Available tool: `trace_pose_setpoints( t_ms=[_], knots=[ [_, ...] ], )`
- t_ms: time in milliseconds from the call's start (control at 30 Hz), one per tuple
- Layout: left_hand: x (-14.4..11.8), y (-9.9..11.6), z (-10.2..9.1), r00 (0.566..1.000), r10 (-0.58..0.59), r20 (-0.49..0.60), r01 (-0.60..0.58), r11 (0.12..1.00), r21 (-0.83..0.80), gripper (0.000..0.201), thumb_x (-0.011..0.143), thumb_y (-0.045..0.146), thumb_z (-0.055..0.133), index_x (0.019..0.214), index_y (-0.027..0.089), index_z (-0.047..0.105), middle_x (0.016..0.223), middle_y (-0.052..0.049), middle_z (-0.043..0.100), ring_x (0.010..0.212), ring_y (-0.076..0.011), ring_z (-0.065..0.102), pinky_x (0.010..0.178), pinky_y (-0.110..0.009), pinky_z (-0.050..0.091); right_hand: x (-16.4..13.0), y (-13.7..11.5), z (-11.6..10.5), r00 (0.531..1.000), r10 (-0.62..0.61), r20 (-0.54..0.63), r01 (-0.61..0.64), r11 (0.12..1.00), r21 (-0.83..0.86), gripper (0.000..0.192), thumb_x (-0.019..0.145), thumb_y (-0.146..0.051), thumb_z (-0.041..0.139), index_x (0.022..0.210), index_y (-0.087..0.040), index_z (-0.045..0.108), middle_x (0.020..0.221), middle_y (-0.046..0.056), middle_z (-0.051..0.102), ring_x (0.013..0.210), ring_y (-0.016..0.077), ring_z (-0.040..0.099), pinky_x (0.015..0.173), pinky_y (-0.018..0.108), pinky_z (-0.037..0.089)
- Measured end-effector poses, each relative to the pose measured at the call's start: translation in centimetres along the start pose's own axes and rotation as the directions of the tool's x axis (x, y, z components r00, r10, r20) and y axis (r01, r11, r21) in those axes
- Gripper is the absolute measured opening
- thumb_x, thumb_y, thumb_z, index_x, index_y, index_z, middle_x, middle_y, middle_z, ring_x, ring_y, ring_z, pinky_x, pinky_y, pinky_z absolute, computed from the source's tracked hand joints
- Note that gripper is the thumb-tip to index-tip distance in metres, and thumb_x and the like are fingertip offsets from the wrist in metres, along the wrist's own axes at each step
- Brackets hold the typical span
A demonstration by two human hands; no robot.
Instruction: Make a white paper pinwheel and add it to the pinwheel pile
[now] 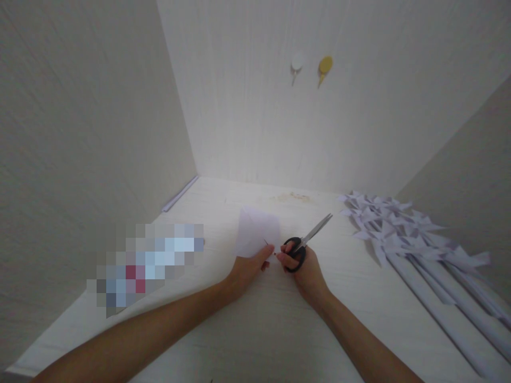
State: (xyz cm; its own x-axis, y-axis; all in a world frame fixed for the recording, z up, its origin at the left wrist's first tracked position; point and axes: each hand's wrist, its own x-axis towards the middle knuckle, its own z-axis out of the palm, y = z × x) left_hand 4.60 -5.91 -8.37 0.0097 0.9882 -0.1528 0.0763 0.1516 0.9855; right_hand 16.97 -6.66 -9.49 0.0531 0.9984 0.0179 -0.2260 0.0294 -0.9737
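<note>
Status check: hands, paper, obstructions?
Left hand holding white paper. Right hand holding black-handled scissors, blades off paper. Paper pinwheels at right, clear of hands.

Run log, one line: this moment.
left hand: holding white paper | right hand: holding scissors, pointed away from white paper | at right: paper pinwheels

The scissors [306, 240] are between the paper [253, 234] and pinwheels [415, 247].

Left fingers [269, 251] pinched, right fingers [283, 259] curled
</note>
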Motion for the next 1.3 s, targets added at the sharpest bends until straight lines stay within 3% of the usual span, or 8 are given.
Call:
trace_pose_setpoints(
  t_ms=[333, 900, 1300],
  knots=[
    [0.28, -0.78, 0.02, 0.999, -0.015, 0.032, 0.015, 1.000, 0.000, 0.029, 0.065, 0.041, 0.053, 0.050, 0.016, 0.049, 0.044, 0.003, 0.048, 0.042, -0.0085, 0.044, 0.046, -0.022, 0.036, 0.10, 0.20, -0.33, 1.000, 0.008, 0.018, -0.008, 1.000, -0.006, 0.025, 0.052, -0.015, 0.069, 0.063, -0.017, 0.047, 0.057, -0.007, 0.047, 0.045, 0.0043, 0.039, 0.043, 0.019, 0.029],
    [-0.23, -0.40, -0.29, 0.999, -0.003, 0.038, -0.002, 0.990, 0.141, 0.036, 0.066, 0.046, 0.050, 0.045, 0.017, 0.047, 0.043, 0.002, 0.048, 0.043, -0.0097, 0.045, 0.052, -0.025, 0.037, 0.07, -0.01, -0.38, 0.999, 0.024, 0.049, -0.023, 1.000, -0.020, 0.027, 0.052, -0.021, 0.070, 0.063, -0.018, 0.046, 0.053, -0.007, 0.043, 0.048, 0.0062, 0.037, 0.045, 0.020, 0.027],
    [-0.26, 0.03, -0.05, 1.000, -0.004, 0.025, 0.003, 1.000, 0.018, 0.025, 0.063, 0.037, 0.056, 0.051, 0.016, 0.049, 0.044, 0.004, 0.048, 0.040, -0.0075, 0.043, 0.045, -0.021, 0.036, -0.09, -0.06, -0.37, 0.999, 0.013, 0.041, -0.015, 0.999, 0.031, 0.029, 0.047, -0.020, 0.072, 0.058, -0.017, 0.046, 0.051, -0.008, 0.043, 0.045, 0.0048, 0.035, 0.042, 0.019, 0.025]
  ],
)
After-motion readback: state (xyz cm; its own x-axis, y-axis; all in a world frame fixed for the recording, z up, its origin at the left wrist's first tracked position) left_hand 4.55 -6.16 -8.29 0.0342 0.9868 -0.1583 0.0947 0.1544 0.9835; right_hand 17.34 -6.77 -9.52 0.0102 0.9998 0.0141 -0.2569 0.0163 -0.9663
